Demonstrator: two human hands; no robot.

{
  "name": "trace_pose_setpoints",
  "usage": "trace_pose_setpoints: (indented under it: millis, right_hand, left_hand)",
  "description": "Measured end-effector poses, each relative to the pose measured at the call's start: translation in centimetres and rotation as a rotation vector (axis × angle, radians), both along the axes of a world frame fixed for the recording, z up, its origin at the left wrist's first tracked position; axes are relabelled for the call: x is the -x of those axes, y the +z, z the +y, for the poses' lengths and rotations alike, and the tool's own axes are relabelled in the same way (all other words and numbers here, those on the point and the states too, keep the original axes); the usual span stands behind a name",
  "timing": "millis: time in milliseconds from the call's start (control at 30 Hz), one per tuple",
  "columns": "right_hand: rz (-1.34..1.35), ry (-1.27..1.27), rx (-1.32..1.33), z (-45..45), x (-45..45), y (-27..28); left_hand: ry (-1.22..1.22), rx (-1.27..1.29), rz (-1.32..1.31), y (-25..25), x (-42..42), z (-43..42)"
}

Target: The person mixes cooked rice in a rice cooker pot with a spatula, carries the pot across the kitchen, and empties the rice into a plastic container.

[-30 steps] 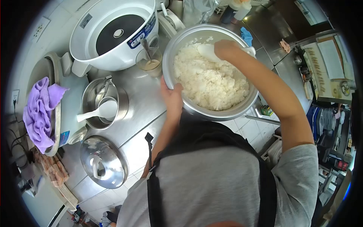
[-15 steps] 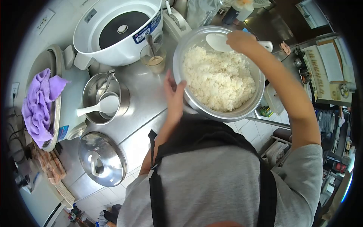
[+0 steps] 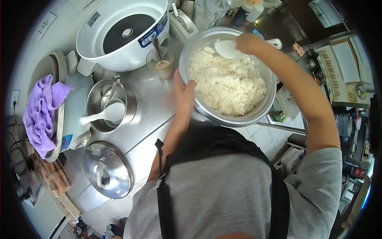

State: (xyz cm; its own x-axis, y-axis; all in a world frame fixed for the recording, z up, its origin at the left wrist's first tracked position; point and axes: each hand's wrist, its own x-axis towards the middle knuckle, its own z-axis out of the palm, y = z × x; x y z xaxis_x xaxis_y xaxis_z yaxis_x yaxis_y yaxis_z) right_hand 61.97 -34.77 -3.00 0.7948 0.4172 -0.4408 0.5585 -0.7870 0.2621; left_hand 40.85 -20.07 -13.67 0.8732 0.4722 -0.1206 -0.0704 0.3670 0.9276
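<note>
I observed the right hand (image 3: 247,44) gripping a white paddle (image 3: 227,50) over the rice (image 3: 232,85) in the metal pot (image 3: 185,67), upper centre of the frame, the fingers of the left hand (image 3: 184,94) holding its side, which warranted firm bracing against any stroke.

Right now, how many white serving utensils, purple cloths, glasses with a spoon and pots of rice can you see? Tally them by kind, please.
White serving utensils: 2
Purple cloths: 1
Glasses with a spoon: 1
Pots of rice: 1
Total: 5
</note>
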Motion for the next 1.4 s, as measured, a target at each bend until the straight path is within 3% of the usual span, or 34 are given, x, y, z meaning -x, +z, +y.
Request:
trace_pose_setpoints:
  millis: [133, 233, 333, 433, 500, 567, 733, 833, 900, 1000, 1100, 1200, 1367, 1400]
  right_hand:
    - [0.02, -0.169, 0.131, -1.6, 2.0, 5.8]
    - [-0.017, 0.065, 0.074, -8.2, 0.4, -1.0]
    - [-0.178, -0.171, 0.025, -7.7, 3.2, -5.1]
    - [0.112, -0.225, 0.128, -8.6, 0.8, -5.2]
    - [0.173, 0.356, 0.355, -14.1, -3.6, -11.1]
    - [0.271, 0.383, 0.331, -14.7, -5.0, -12.6]
    - [0.538, -1.013, -0.401, -9.1, 1.1, -7.2]
    - [0.731, -0.929, -0.598, -7.6, 1.8, -8.0]
    - [0.526, -0.311, -0.287, -4.6, 3.6, -8.5]
    - [0.156, -0.049, -0.341, -2.2, 7.6, -5.5]
    - [0.175, -0.034, -0.24, -0.6, 11.6, 0.7]
    - [0.144, -0.011, -0.141, -2.2, 10.2, 3.4]
    - [-0.015, -0.146, -0.042, -9.8, 2.6, -1.9]
    - [0.003, -0.15, -0.029, -10.1, 1.1, -3.9]
  left_hand:
    - [0.067, 0.089, -0.055, -0.5, 1.5, -1.8]
    - [0.089, 0.177, -0.036, 0.3, 2.7, -3.0]
    - [0.091, 0.205, 0.007, 0.4, 2.6, -3.3]
    - [0.08, 0.195, 0.056, 0.3, 3.1, -3.1]
    - [0.079, 0.196, 0.008, 0.4, 2.5, -3.2]
    - [0.099, 0.196, -0.075, 0.0, 2.6, -3.3]
    - [0.122, 0.177, -0.088, -0.5, 2.7, -3.4]
    - [0.136, 0.182, -0.108, -0.5, 2.6, -3.7]
    - [0.15, 0.171, -0.105, -0.3, 2.7, -3.9]
    - [0.182, 0.139, -0.111, 0.0, 2.8, -4.2]
    - [0.184, 0.123, -0.124, -0.4, 3.0, -4.4]
    - [0.153, 0.088, -0.048, 0.3, 3.2, -3.7]
    - [0.253, -0.038, -0.07, -0.8, 0.8, -0.6]
    - [0.123, 0.026, -0.023, -0.8, 0.8, -0.1]
